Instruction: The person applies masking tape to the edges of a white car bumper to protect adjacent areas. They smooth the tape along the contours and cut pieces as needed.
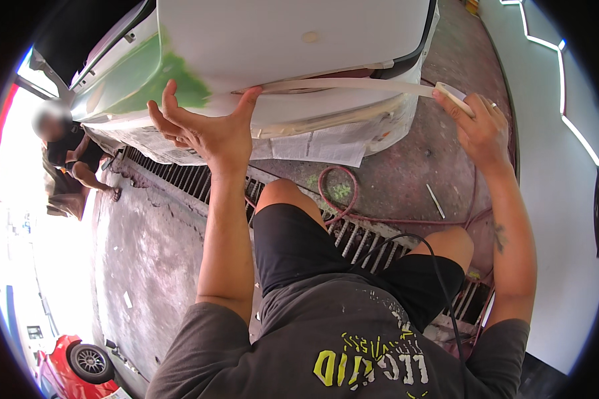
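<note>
A strip of masking tape (339, 83) is stretched sideways across a white car body panel (246, 36). My left hand (209, 130) has its fingers spread, its thumb resting at the strip's left end against the panel. At the other end, my right hand (484, 126) grips the tape roll (456, 96), with the strip running off it. Behind the strip is a dark red, lamp-like part (346, 74), partly covered. A patch of green (180, 83) shows on the panel near my left fingers.
Newspaper (319, 143) hangs along the panel's lower edge. A metal floor grate (173, 174) runs beneath my legs. A red hose (323, 189) loops on the floor near a thin white stick (435, 201). Another person (76, 156) sits at the left; a red car (66, 366) stands lower left.
</note>
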Demonstrator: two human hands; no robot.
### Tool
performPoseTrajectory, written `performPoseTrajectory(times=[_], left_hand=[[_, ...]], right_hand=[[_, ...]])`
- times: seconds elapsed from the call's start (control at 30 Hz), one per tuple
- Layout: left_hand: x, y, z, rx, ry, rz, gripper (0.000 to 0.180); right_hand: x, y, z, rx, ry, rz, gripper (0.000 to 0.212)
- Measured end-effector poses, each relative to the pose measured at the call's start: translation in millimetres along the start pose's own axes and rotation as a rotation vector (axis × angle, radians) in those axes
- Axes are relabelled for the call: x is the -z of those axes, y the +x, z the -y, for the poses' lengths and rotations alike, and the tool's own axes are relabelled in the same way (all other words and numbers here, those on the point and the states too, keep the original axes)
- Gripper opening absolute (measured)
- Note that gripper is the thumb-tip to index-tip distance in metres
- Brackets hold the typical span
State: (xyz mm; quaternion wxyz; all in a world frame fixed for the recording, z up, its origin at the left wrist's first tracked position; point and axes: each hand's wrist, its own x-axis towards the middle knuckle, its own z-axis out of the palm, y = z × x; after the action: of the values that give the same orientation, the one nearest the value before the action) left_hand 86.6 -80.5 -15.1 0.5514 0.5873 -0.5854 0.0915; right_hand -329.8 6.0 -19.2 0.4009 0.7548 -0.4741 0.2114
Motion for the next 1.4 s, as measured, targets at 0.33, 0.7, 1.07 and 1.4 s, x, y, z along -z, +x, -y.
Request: performPoseTrajectory(times=[0.33,0.7,1.07,1.4], left_hand=[[-10,21,22,-0.634,0.053,-0.151,0.128],[-33,20,-9,-0.742,0.082,-0.169,0.127],[-62,-1,-70,-0.725,0.012,-0.084,0.119],[-76,-17,-111,-0.703,0.091,0.004,0.110]], right_hand=[[-15,12,5,-0.063,-0.059,0.058,0.072],[-18,9,3,-0.072,-0.095,0.010,0.066],[-26,6,0,-0.068,-0.131,-0.006,0.065],[-32,4,-2,-0.054,-0.136,-0.022,0.065]])
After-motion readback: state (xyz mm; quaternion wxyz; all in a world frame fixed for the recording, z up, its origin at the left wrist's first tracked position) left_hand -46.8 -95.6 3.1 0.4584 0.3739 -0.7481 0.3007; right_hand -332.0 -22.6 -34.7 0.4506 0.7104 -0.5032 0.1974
